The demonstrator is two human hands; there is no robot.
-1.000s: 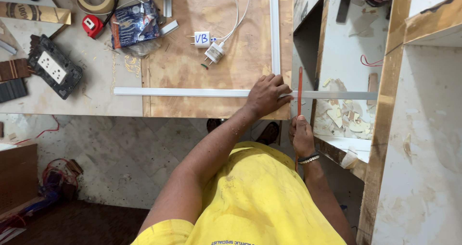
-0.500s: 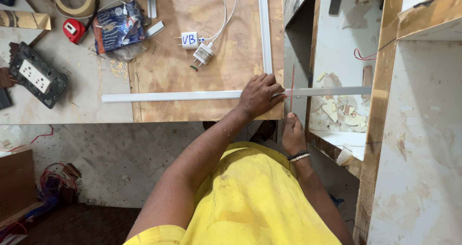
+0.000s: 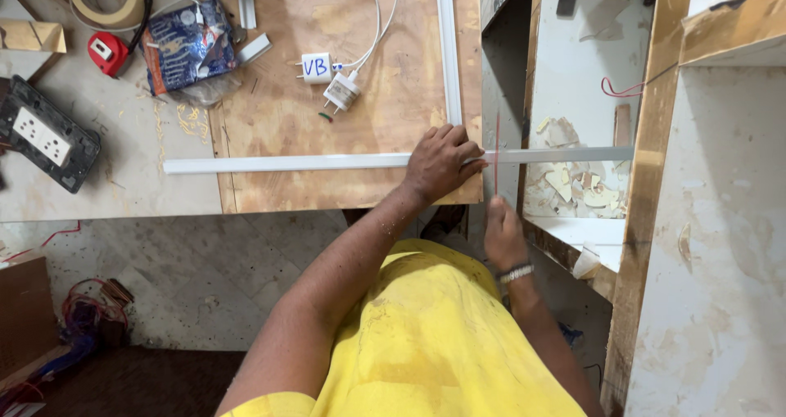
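Little has shifted since half a second ago: both hands keep their places and only the view has slid a touch, so the bench sits slightly further right in the picture. Pressed flat, the left hand (image 3: 440, 163) lies with its fingers spread over the long white plastic strip (image 3: 286, 163), pinning it to the plywood board (image 3: 344, 114) near the board's right edge. That strip runs level from the pale bench top (image 3: 115, 180) on the left, across the board, under the hand, and out over the gap to end above the white shelf (image 3: 573, 81) littered with broken chips. Just below the strip, the right hand (image 3: 501, 235) is closed around the lower end of a thin red blade (image 3: 497, 151), which stands upright across the strip just right of the left fingertips, as before. How the right fingers grip it cannot be told, since the hand shows only its back. Whether the blade has bitten into the strip is too fine to make out. A second white strip (image 3: 448, 49) lies upright along the board, cut off at the top edge. Behind are two white plug adapters (image 3: 327, 77), a blue packet (image 3: 184, 45), a red tape measure (image 3: 108, 53) and a black socket plate (image 3: 45, 143).
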